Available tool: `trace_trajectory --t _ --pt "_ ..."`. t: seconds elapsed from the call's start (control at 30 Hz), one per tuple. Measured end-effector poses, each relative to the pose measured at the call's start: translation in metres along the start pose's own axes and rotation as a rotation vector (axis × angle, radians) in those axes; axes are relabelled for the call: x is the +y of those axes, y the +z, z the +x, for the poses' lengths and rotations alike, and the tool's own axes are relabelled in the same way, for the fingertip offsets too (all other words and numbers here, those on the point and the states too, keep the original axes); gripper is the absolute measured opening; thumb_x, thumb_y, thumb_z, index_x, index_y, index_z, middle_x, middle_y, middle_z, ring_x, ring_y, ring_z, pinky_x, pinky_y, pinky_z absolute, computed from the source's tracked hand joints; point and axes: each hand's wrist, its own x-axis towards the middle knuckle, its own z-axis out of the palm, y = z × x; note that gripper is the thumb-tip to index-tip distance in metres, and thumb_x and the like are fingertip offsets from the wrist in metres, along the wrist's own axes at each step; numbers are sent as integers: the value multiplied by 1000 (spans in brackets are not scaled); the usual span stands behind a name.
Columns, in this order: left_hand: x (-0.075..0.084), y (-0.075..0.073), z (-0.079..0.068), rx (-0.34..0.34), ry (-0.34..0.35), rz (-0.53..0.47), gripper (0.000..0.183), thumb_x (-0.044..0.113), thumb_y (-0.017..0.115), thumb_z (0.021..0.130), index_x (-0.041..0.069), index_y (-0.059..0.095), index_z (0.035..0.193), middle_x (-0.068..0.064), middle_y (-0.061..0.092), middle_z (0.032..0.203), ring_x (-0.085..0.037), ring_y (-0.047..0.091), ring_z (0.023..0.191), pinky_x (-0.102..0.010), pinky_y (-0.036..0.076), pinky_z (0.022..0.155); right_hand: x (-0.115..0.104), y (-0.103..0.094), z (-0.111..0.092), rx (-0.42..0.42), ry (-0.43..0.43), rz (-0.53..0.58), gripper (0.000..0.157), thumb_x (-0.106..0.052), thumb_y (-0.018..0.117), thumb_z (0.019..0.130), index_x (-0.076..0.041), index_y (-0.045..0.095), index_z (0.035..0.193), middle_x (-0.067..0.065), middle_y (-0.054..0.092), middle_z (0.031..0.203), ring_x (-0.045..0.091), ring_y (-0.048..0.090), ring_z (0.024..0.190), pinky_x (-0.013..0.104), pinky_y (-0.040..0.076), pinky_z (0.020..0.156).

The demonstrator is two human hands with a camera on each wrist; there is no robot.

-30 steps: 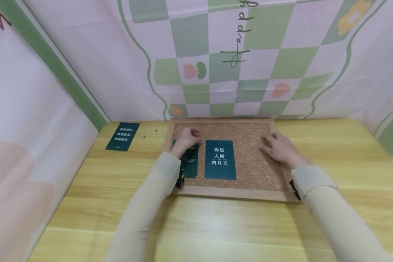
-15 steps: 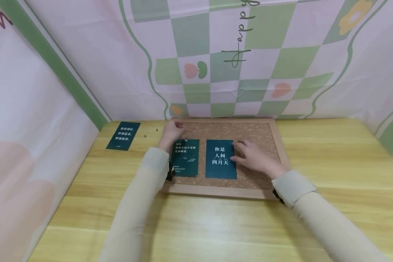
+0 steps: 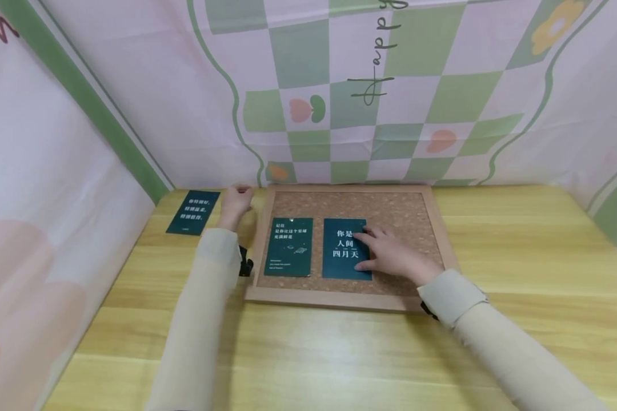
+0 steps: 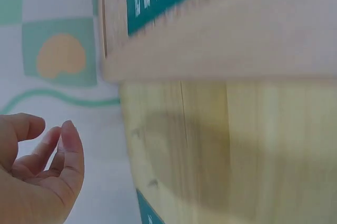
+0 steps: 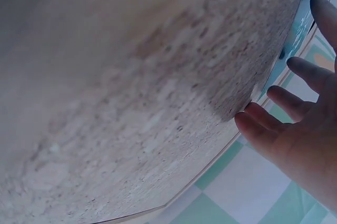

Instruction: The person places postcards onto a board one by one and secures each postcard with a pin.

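Observation:
A wood-framed cork board (image 3: pixel 398 208) lies on the table, bearing two dark green cards with white lettering. The left card (image 3: pixel 289 251) has a small shiny spot at its top edge. On the other card (image 3: pixel 334 265), my right hand (image 3: pixel 393 251) rests its spread fingertips along the right side; the right wrist view shows the fingers apart. My left hand (image 3: pixel 235 204) is off the board's left side, over the table. Its fingers are loosely bent around a gap, with nothing between them in the left wrist view. Below it, two small dark bits, one here (image 4: pixel 152 183), lie on the wood.
A third green card (image 3: pixel 192 213) lies at the table's back left corner, just left of my left hand. A printed cloth (image 3: pixel 349 145) with green checks hangs right behind the board. Another cloth wall (image 3: pixel 56 171) borders the table on the left.
My left hand has moved left from the left card, off the board, uncovering that card. My right hand has come in from the board's right edge onto the middle card.

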Motion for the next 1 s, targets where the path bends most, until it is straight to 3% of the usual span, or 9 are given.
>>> trace_trajectory --t 0.27,0.5,0.8,0.9,1.0 --pt "-17 -25 -2 32 -85 -42 45 20 34 103 -1 39 142 -21 45 143 -33 53 123 -39 47 103 -1 -1 -1 -33 10 -16 72 -39 66 89 -7 36 147 28 26 153 53 21 139 68 26 108" --pt "-39 -39 -5 4 -134 70 47 21 28 104 0 34 146 -21 42 146 -34 51 126 -42 45 105 -3 -2 -2 -61 23 18 72 -38 64 90 -7 34 148 27 24 154 52 18 140 66 26 109" --pt "-50 -41 4 -98 -139 259 51 -3 23 96 -1 33 146 -23 33 151 -35 35 138 -42 39 107 -3 -2 -1 -65 28 22 72 -38 64 90 -7 34 148 27 23 154 51 18 140 66 26 109" --pt "-52 -39 7 -140 -135 274 55 -6 21 94 -1 26 148 -24 29 153 -38 30 141 -42 39 105 -3 -1 -1 -64 30 19 72 -38 64 90 -8 34 148 26 23 155 51 18 141 66 25 109" --pt "-54 -37 9 -168 -122 281 57 -7 21 94 -1 19 150 -24 29 153 -39 25 143 -43 34 112 -2 -1 -1 -62 30 13 73 -39 64 89 -9 34 148 26 23 155 50 18 141 66 25 109"
